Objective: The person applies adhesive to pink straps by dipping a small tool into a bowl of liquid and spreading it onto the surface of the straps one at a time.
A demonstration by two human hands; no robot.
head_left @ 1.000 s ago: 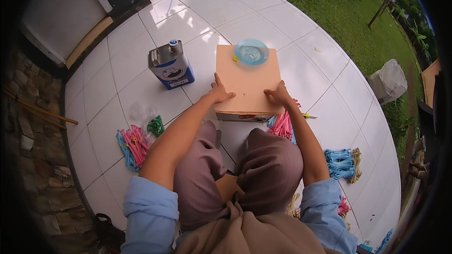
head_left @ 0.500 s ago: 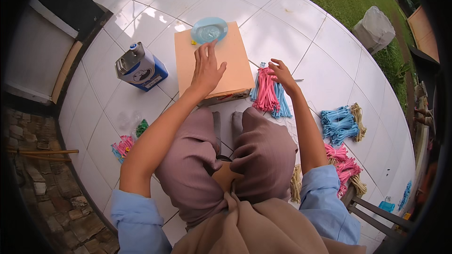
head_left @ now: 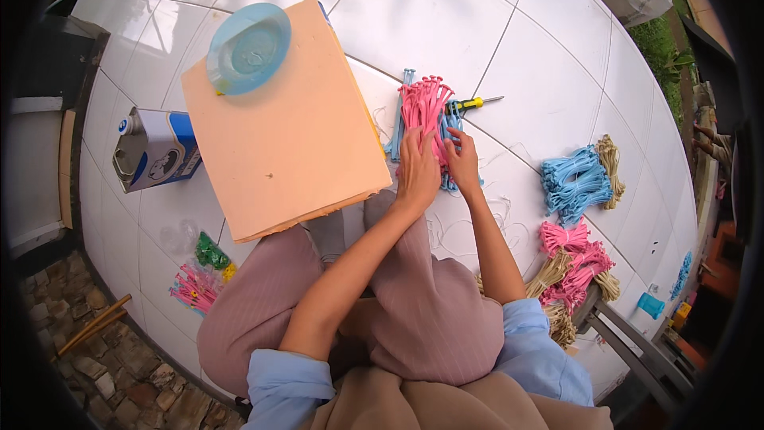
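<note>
A bundle of long pink strips with knobbed ends [head_left: 426, 103] lies on the tiles to the right of a box. Light blue strips [head_left: 451, 119] of the same kind show beneath and beside it. My left hand [head_left: 419, 171] rests on the lower part of the pink strips, its fingers stretched along them. Close on its right, my right hand [head_left: 463, 163] reaches over the blue strips at the bundle's edge, fingers loosely bent and apart. A screwdriver with a yellow and black handle [head_left: 469, 103] lies just beyond the right hand.
The peach-topped box [head_left: 294, 143] carries a translucent blue plate [head_left: 253, 52]. Left of it stands a blue and white can [head_left: 159, 147]. Bundled blue strips [head_left: 573, 179] and pink strips [head_left: 577, 267] lie right. Small plastic bags and pink pieces [head_left: 195, 287] lie left.
Both hands have come down to the strips; the left moved right from above the box. The view has shifted, so the box now appears further left and tilted, and the screwdriver's handle shows.
</note>
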